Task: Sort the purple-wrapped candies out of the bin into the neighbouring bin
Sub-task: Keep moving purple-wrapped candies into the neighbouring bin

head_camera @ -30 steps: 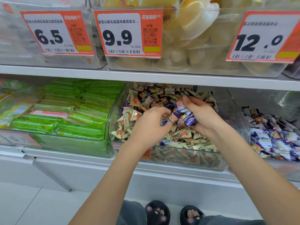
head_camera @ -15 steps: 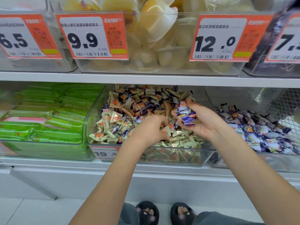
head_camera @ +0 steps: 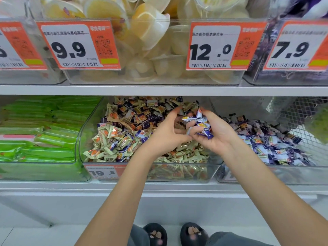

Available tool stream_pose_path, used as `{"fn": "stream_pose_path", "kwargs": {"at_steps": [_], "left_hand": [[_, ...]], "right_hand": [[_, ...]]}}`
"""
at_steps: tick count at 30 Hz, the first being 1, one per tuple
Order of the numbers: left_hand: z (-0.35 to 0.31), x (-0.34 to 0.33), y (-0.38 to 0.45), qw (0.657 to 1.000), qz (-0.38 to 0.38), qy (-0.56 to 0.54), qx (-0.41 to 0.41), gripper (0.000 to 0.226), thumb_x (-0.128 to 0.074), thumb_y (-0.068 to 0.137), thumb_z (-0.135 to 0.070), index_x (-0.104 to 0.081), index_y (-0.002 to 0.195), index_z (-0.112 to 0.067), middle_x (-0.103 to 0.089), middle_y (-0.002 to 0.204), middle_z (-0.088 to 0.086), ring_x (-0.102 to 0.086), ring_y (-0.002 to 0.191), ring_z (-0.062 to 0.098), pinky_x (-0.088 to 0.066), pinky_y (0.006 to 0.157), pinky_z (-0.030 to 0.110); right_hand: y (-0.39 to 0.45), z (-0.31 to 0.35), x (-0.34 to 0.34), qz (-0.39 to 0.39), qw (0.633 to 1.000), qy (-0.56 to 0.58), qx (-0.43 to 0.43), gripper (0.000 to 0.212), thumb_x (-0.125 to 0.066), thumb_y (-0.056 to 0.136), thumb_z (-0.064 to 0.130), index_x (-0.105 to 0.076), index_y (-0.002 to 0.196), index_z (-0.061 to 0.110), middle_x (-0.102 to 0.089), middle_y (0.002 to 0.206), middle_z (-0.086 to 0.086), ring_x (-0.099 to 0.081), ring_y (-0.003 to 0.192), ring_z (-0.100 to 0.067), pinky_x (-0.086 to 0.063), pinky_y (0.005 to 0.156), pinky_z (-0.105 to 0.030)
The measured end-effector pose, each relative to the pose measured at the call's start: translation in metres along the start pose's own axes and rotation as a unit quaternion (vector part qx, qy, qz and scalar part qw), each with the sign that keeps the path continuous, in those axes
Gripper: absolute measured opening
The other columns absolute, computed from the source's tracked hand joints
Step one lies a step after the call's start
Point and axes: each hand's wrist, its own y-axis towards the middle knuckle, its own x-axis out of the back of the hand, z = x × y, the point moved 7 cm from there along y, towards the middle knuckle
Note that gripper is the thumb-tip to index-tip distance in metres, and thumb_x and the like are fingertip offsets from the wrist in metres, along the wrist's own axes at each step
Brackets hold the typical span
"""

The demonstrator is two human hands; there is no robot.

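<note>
Left hand [head_camera: 166, 134] lifted from pile, fingers now spread, meeting right hand [head_camera: 211, 134].

White metal shelving fills the view. The upper shelf [head_camera: 159, 90] carries clear bins of yellow jelly cups [head_camera: 150, 32], each fronted by an orange price label [head_camera: 78, 45]. The lower shelf [head_camera: 53, 186] carries a clear bin of green packets [head_camera: 44, 132] toward its left end. A wire mesh panel [head_camera: 301, 110] stands at the right end. The floor [head_camera: 26, 235] is pale and evenly lit.

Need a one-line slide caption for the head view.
Right hand holds purple-wrapped candies over the mixed bin; left hand reaches in beside it.
</note>
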Motion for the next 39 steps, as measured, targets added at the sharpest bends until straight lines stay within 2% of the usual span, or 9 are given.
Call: {"fn": "stream_pose_path", "kwargs": {"at_steps": [6, 11, 18, 20, 22, 25, 29, 33, 39], "left_hand": [[-0.006, 0.01, -0.003, 0.999, -0.007, -0.044, -0.013, 0.056, -0.077, 0.074, -0.005, -0.055, 0.118, -0.03, -0.07, 0.097, -0.009, -0.071, 0.08, 0.008, -0.055, 0.073, 0.018], [-0.006, 0.023, -0.004, 0.996, -0.042, -0.076, -0.009, 0.048, -0.079, 0.073, -0.006, -0.061, 0.115, -0.022, -0.069, 0.104, -0.007, -0.07, 0.084, 0.006, -0.053, 0.066, 0.013], [0.008, 0.008, -0.012, 0.993, -0.007, 0.114, -0.018, 0.029, -0.077, 0.076, -0.015, -0.068, 0.103, -0.025, -0.067, 0.096, -0.013, -0.063, 0.079, -0.006, -0.046, 0.064, 0.003], [0.011, 0.006, -0.011, 0.985, -0.024, 0.169, -0.028, 0.026, -0.076, 0.078, -0.015, -0.068, 0.1, -0.027, -0.066, 0.092, -0.015, -0.062, 0.079, -0.004, -0.048, 0.068, 0.007], [0.013, 0.001, -0.01, 0.976, -0.026, 0.214, -0.034, 0.023, -0.073, 0.08, -0.017, -0.068, 0.099, -0.028, -0.064, 0.09, -0.017, -0.06, 0.081, -0.004, -0.05, 0.075, 0.014], [0.015, -0.005, -0.008, 0.968, -0.01, 0.248, -0.039, 0.018, -0.069, 0.083, -0.019, -0.067, 0.096, -0.032, -0.064, 0.089, -0.019, -0.058, 0.083, -0.006, -0.048, 0.077, 0.013], [0.019, 0.004, -0.009, 0.96, -0.017, 0.278, -0.035, 0.016, -0.069, 0.084, -0.02, -0.066, 0.093, -0.034, -0.062, 0.089, -0.022, -0.057, 0.084, -0.01, -0.04, 0.071, 0.004], [0.02, 0.005, -0.012, 0.949, -0.013, 0.313, -0.038, 0.016, -0.066, 0.086, -0.024, -0.065, 0.095, -0.037, -0.06, 0.091, -0.026, -0.056, 0.082, -0.01, -0.04, 0.07, 0.006], [0.019, 0.015, -0.022, 0.942, -0.004, 0.332, -0.051, 0.017, -0.065, 0.087, -0.028, -0.065, 0.095, -0.043, -0.053, 0.098, -0.032, -0.053, 0.083, -0.019, -0.035, 0.063, 0.002]], "right_hand": [[-0.003, -0.003, -0.004, 0.039, 0.998, 0.038, -0.032, 0.022, -0.045, 0.099, 0.026, -0.047, 0.091, 0.006, -0.051, 0.086, -0.013, -0.049, 0.048, -0.014, -0.035, 0.032, -0.018], [-0.021, 0.026, 0.0, 0.008, 0.997, -0.041, 0.07, 0.015, -0.049, 0.096, 0.02, -0.046, 0.089, 0.007, -0.051, 0.058, -0.009, -0.046, 0.048, -0.013, -0.034, 0.033, -0.018], [-0.063, 0.107, 0.055, -0.076, 0.954, -0.181, 0.228, 0.028, -0.045, 0.099, 0.024, -0.06, 0.081, 0.01, -0.059, 0.071, -0.006, -0.054, 0.054, -0.018, -0.041, 0.044, -0.026], [-0.063, 0.118, 0.081, -0.129, 0.925, -0.28, 0.222, 0.028, -0.041, 0.101, 0.032, -0.06, 0.1, 0.011, -0.067, 0.093, -0.009, -0.066, 0.079, -0.022, -0.051, 0.057, -0.033], [-0.06, 0.119, 0.103, -0.127, 0.909, -0.36, 0.169, 0.045, -0.03, 0.101, 0.047, -0.056, 0.125, 0.02, -0.052, 0.137, -0.005, -0.048, 0.126, -0.021, -0.047, 0.09, -0.048], [-0.063, 0.13, 0.113, -0.13, 0.897, -0.392, 0.16, 0.057, -0.023, 0.096, 0.059, -0.043, 0.14, 0.028, -0.034, 0.152, 0.003, -0.03, 0.139, -0.018, -0.029, 0.104, -0.063], [-0.066, 0.133, 0.099, -0.181, 0.668, -0.687, 0.223, 0.045, -0.033, 0.098, 0.052, -0.039, 0.14, 0.037, -0.042, 0.145, 0.005, -0.043, 0.128, -0.022, -0.038, 0.099, -0.039], [-0.026, 0.064, 0.129, -0.035, 0.407, -0.911, -0.055, 0.056, -0.04, 0.091, 0.063, -0.013, 0.14, 0.061, 0.016, 0.155, 0.019, 0.021, 0.143, -0.019, 0.01, 0.109, -0.064], [-0.006, 0.086, 0.144, -0.165, 0.382, -0.907, -0.054, 0.052, -0.028, 0.099, 0.052, 0.002, 0.141, 0.061, 0.026, 0.155, 0.011, 0.026, 0.142, -0.028, 0.009, 0.103, -0.074]]}}
